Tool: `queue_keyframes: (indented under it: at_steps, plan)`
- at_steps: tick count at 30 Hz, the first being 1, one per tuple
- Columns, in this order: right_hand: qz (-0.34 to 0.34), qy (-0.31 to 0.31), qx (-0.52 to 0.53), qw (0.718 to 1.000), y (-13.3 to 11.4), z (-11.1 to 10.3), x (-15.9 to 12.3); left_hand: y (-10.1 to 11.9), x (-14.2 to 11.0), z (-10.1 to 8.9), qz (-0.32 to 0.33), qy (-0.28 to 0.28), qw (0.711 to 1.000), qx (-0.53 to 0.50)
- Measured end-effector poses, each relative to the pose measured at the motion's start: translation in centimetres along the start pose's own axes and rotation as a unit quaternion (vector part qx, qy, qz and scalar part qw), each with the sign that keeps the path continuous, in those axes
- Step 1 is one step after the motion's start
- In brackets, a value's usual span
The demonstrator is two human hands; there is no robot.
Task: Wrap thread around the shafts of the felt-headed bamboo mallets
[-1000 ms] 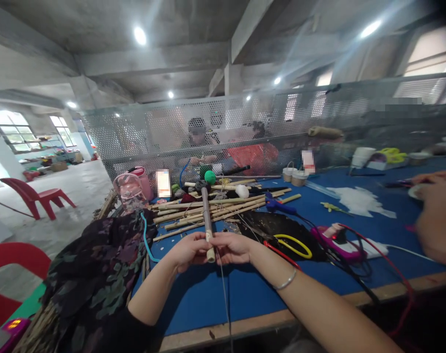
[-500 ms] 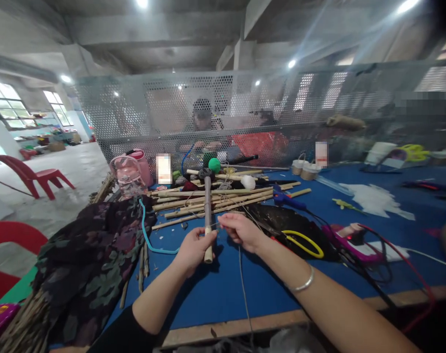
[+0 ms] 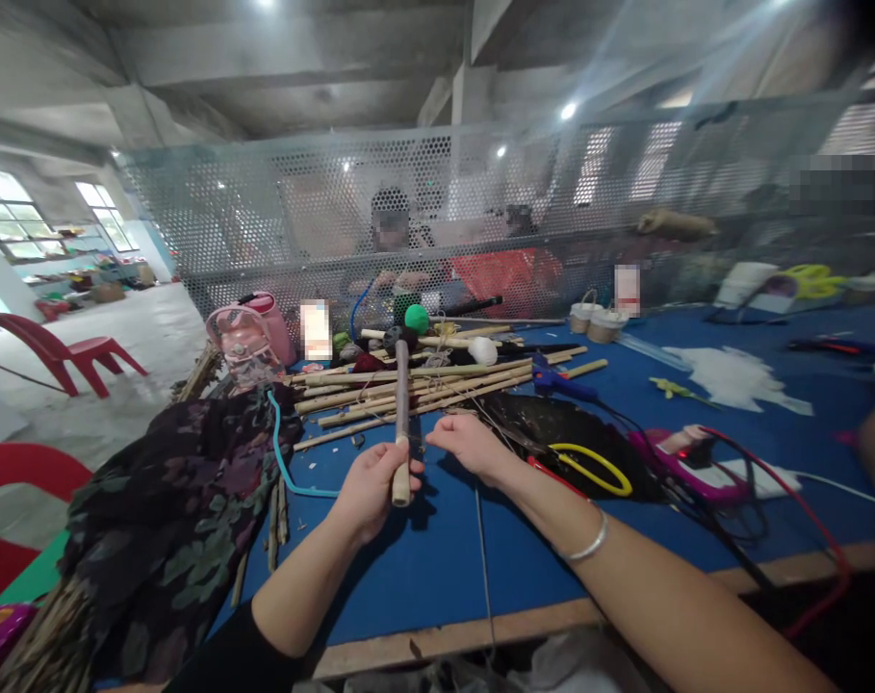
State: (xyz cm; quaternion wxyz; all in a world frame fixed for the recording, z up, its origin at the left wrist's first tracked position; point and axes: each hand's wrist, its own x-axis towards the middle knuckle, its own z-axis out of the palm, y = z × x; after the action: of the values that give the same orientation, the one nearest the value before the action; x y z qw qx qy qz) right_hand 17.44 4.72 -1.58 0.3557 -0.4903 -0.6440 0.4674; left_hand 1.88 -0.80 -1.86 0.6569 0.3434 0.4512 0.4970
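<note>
My left hand (image 3: pixel 367 489) is closed around the lower part of a bamboo stick (image 3: pixel 402 393), which points away from me above the table. Grey yarn covers most of the stick; its near end is bare and pale, with an open cut face. Just right of the stick, my right hand (image 3: pixel 472 449) pinches a thin strand beside the wrapping. Below that hand, a length of grey yarn (image 3: pixel 484 568) hangs down over the table's front edge. The exact grip point on the strand is too small to make out.
Bamboo sticks (image 3: pixel 357 416) and yarn balls lie behind my hands. Yellow-handled scissors (image 3: pixel 596 466), a blue glue gun (image 3: pixel 563 381) and a purple power strip (image 3: pixel 660 464) are on the right. Dark floral cloth (image 3: pixel 169 520) covers the left. A perforated screen (image 3: pixel 264 212) stands behind.
My right hand has moved a little away from the stick, widening the gap. The stick has shifted slightly left and its near end faces me more. The whole view has shifted slightly.
</note>
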Motion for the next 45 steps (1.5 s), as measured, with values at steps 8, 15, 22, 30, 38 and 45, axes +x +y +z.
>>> queue_keyframes:
  at_steps: [8,15,22,30,38,45]
  plan:
    - [-0.020,-0.004,-0.073,0.997,0.1,0.9,-0.3,0.2,-0.5,0.3,-0.068,-0.089,0.993,-0.032]
    - [-0.022,-0.014,-0.128,0.991,0.1,1.5,-0.4,0.1,-0.5,0.6,-0.150,-0.065,0.981,-0.105]
    - [-0.047,0.017,-0.081,0.995,0.0,2.3,-0.6,0.3,-0.6,0.9,-0.137,0.038,0.982,-0.124]
    - [-0.005,-0.023,-0.022,0.999,0.4,1.6,-0.3,-0.7,-0.3,0.8,-0.080,0.032,0.994,-0.069]
    - [-0.025,-0.059,-0.007,0.998,0.6,1.6,-0.4,-0.4,-0.4,0.7,-0.090,0.030,0.990,-0.108]
    - [-0.055,-0.020,-0.058,0.997,-0.1,1.5,-0.7,0.5,-0.8,0.6,-0.097,-0.016,0.985,-0.141]
